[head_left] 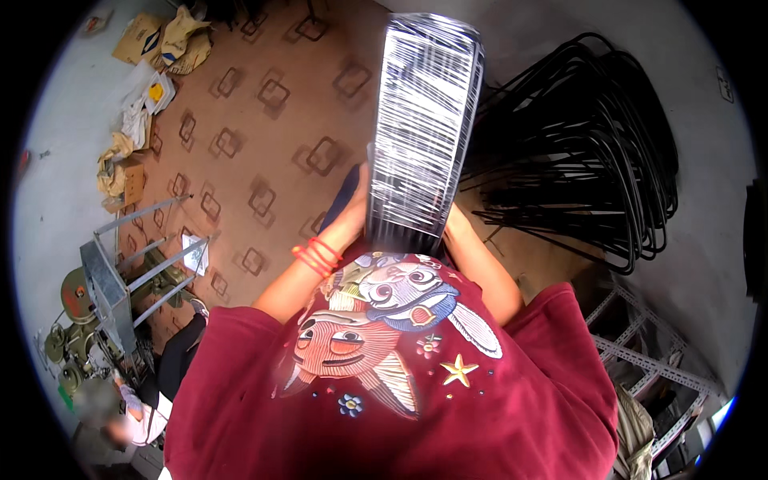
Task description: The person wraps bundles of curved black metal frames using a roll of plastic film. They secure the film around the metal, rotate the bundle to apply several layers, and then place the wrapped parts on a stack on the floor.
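Note:
A long bundle (424, 120) wrapped in shiny clear film extends away from my body, its near end against the front of my shirt. Dark, narrow edges show through the film; what is inside I cannot make out. My left hand (362, 196) holds it along its left side, with red bands round that wrist. On the opposite side my right hand (453, 224) grips it low, near my body. Most fingers of both hands are hidden behind the bundle.
Many bent black metal tubes (592, 152) are heaped at the right by the wall. A perforated metal rack (656, 364) stands lower right. To the left are a grey metal frame (108, 288), green machinery (76, 296) and a seated person (152, 408). Cardboard and paper (140, 36) lie far left.

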Motion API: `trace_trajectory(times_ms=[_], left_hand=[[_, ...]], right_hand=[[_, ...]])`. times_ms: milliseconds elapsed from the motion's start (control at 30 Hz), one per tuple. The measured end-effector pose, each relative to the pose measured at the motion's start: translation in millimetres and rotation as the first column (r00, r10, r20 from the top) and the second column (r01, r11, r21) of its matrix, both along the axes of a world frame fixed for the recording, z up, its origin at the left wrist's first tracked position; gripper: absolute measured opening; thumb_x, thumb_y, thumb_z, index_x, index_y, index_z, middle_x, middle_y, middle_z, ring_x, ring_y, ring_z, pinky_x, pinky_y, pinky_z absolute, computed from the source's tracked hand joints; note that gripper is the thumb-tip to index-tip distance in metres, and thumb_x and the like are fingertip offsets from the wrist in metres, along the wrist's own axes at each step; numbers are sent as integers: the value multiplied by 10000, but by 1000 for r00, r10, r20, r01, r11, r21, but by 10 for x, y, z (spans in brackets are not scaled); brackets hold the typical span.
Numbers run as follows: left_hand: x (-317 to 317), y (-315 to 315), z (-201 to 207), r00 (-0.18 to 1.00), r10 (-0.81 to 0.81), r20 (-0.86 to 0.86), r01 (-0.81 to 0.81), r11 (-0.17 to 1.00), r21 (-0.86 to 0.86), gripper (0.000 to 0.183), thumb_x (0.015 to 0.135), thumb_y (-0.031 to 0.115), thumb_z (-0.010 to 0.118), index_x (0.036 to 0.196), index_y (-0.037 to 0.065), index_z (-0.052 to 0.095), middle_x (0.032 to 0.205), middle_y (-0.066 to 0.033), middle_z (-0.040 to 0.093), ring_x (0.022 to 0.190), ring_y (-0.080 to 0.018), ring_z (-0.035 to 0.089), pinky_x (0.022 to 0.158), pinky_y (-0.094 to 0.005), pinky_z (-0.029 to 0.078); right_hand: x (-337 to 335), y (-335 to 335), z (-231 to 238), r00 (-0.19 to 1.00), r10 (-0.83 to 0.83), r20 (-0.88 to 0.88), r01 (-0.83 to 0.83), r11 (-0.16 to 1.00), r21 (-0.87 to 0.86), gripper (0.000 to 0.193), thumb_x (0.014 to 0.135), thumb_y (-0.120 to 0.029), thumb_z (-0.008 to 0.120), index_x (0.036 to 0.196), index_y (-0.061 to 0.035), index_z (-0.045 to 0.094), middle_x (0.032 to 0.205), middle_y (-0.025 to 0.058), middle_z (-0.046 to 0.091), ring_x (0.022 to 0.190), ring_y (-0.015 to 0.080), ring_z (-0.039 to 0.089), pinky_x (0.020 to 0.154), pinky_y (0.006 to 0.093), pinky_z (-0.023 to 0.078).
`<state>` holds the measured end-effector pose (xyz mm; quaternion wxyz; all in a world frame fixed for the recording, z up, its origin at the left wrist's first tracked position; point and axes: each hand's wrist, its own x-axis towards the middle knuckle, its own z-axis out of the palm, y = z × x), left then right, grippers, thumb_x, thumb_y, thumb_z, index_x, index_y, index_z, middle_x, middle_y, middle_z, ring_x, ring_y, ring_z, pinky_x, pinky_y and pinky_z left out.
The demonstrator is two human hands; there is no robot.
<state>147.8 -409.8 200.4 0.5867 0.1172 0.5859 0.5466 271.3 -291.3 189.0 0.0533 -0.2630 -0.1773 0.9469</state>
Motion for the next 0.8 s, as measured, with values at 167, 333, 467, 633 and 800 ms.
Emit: trace_trajectory(times_ms=[167, 333, 467, 633, 800], left_hand=[[-86, -337, -1, 985, 96, -142, -104, 993, -54, 446, 841, 189, 575, 1197, -20, 406, 1110, -99, 517, 999, -158, 509, 861, -293, 431], [-140, -824, 967, 960, 267, -85, -263, 963, 54, 566, 750, 286, 652, 1172, -31, 448, 1054, -97, 566, 947, -159, 576, 825, -287, 477], [140, -804, 1505, 913, 60, -403, -28, 996, 86, 790, 597, 464, 712, 1169, -19, 460, 1034, -89, 544, 941, -182, 556, 802, -308, 450], [518, -452, 1630, 554, -99, -827, 127, 991, -34, 638, 572, 280, 756, 1065, -1, 464, 915, -130, 495, 816, -286, 556, 720, -363, 465], [700, -364, 1540, 328, -140, -934, -10, 988, -152, 608, 574, 270, 771, 1020, 21, 442, 912, -152, 508, 835, -342, 561, 680, -413, 468]], right_hand=[[-27, -209, 148, 991, 131, 2, -130, 990, 55, 308, 901, -165, 488, 1133, 32, 532, 1058, 122, 598, 881, 189, 607, 759, 282, 517], [441, 139, 690, 962, -135, 235, 74, 965, 252, 519, 903, -393, 456, 1216, 22, 451, 1166, 126, 540, 1053, 212, 535, 900, 337, 430], [134, -55, 891, 939, -238, 247, 103, 882, 460, 355, 837, -240, 589, 1075, 9, 498, 951, 88, 603, 846, 147, 581, 713, 267, 473], [-70, -94, 951, 941, -242, 238, 109, 880, 463, 245, 868, -97, 530, 1070, 16, 451, 933, 92, 584, 808, 150, 576, 717, 288, 487], [59, -108, 850, 993, -21, -115, 23, 1000, 15, 600, 908, -499, 332, 1257, -11, 344, 1203, 136, 482, 1090, 249, 498, 933, 397, 411]])
